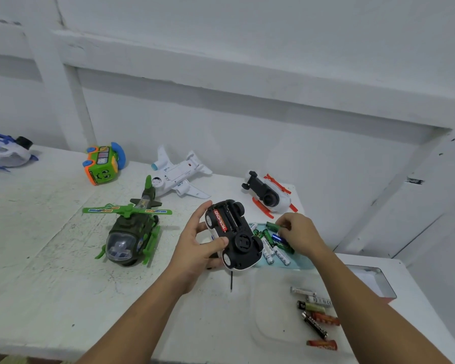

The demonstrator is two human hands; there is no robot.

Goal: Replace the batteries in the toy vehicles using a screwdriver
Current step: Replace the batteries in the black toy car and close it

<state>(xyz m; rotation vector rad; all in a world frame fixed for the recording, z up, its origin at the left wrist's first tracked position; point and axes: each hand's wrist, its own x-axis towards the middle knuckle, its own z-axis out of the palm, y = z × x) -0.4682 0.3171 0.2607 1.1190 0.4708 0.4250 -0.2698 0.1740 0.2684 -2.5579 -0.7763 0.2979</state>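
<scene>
My left hand (197, 245) grips a small toy car (234, 235) turned belly up, its battery bay open with a red battery (221, 220) in one slot. My right hand (297, 232) reaches over a light blue tray (300, 264) of batteries and pinches a green battery (272, 226) at its tips. More green, blue and white batteries (273, 245) lie in that tray. A thin dark screwdriver shaft (231, 281) pokes out below the car; its handle is hidden.
Several loose batteries (315, 315) lie on a clear lid at the front right. A green helicopter (132, 229), white plane (179, 177), green bus (104, 162), white-orange vehicle (268, 194) and blue-white toy (3, 151) stand around. A tin box (376, 282) sits at the right edge.
</scene>
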